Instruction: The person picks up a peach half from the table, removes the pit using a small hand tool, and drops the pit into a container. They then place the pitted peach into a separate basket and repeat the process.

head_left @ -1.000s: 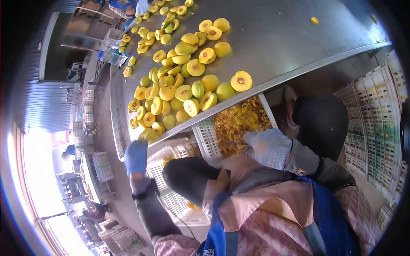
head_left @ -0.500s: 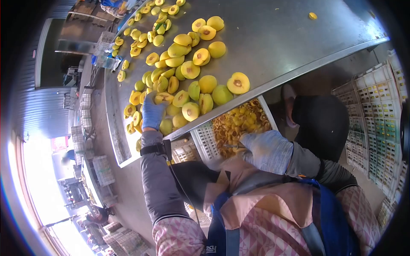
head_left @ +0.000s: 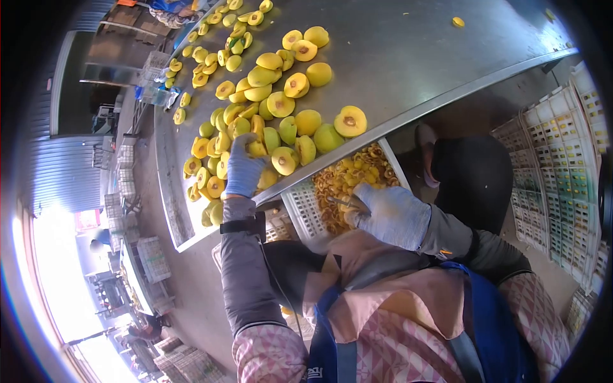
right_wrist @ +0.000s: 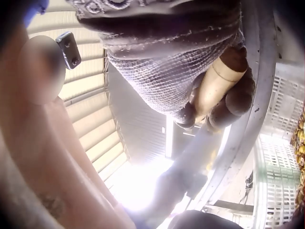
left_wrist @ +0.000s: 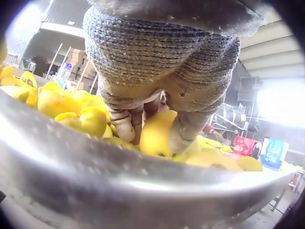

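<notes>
Yellow peach halves (head_left: 280,105), several showing a brown pit, lie in a heap along the near left edge of the metal table. My gloved left hand (head_left: 244,169) is at the heap. It pinches a peach half (left_wrist: 156,134) between thumb and fingers, close over the table rim in the left wrist view. My gloved right hand (head_left: 397,216) is in front of my body, beside a white crate of pits and scraps. Its fingers curl round the tan handle of a tool (right_wrist: 217,83); a thin end (head_left: 340,202) of it sticks out to the left in the head view.
Below the table edge stands the white crate (head_left: 301,207) with brown and yellow scraps (head_left: 348,179). Tall white crates (head_left: 543,159) are stacked at the right. The metal table (head_left: 396,64) stretches away, with more halves farther back. Another person (head_left: 169,14) is at the far left.
My left hand came from beside the table's left corner onto the heap and took hold of a peach half. My right hand stayed near the scrap crate, turning slightly with the tool.
</notes>
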Available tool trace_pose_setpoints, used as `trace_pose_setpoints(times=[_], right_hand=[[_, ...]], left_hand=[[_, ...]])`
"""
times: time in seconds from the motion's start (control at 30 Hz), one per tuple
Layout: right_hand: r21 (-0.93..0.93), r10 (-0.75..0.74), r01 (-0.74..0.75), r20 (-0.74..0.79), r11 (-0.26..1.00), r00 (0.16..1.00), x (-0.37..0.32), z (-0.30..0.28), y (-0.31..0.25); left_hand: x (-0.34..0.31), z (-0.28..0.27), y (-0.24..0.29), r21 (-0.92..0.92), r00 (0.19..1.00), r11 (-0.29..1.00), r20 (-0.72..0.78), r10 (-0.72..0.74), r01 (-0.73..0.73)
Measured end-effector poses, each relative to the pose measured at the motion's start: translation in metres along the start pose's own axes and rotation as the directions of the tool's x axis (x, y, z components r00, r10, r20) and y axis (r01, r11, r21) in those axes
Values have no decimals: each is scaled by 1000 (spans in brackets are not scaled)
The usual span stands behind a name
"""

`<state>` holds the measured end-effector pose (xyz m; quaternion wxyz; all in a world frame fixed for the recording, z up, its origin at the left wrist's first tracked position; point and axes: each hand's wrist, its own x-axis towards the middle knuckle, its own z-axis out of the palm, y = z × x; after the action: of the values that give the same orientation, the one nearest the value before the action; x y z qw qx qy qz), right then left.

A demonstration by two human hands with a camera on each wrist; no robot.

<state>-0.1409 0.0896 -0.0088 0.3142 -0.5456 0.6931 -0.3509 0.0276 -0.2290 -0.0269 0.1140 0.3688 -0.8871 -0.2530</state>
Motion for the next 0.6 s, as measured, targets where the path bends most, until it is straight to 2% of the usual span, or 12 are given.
trace_pose_setpoints(times=[0.07,0.1,0.13,0.17,0.2,0.27,0.33,0.37,0.4,0.47,0.53,0.6], right_hand=[[121,-88,100,-96,988,991,3,5,5],[119,-85,97,-101,988,991,4,1,3],[158,-43,56,-88,986,995,5,-6,-3],[196,-3,16,-68,980,998,6,-11,-9],[199,-1,13,-59,980,998,6,-13,-14],[299,-47,62,-57,952,997,8,-16,-23],[340,-57,96,-124,935,991,9,-18,-32],[378,-77,148,-198,914,977,11,-18,-34],[374,-59,130,-195,918,979,14,-15,-33],[260,-240,378,-438,889,866,21,-3,-22],[194,-277,380,-410,904,869,21,1,-16],[149,-249,314,-342,938,906,19,2,-17]], left_hand=[[-3,0,-9,-417,989,907,-151,-2,-61],[-18,-16,24,-638,979,760,-45,-198,124],[-31,-21,41,-638,979,760,-41,-197,126],[-43,-23,52,-871,991,487,-4,-134,62],[-57,-21,60,-989,998,146,6,-66,16],[-80,-4,86,-999,990,-14,30,-140,28],[-98,18,109,-997,996,-55,52,-69,48],[-105,28,112,-997,994,-9,83,-77,82],[-110,38,130,-995,994,-54,86,-69,82],[-121,51,146,-995,982,30,92,-164,98],[-126,56,160,-994,988,-27,112,-107,110],[-130,61,161,-994,978,29,100,-180,107]])
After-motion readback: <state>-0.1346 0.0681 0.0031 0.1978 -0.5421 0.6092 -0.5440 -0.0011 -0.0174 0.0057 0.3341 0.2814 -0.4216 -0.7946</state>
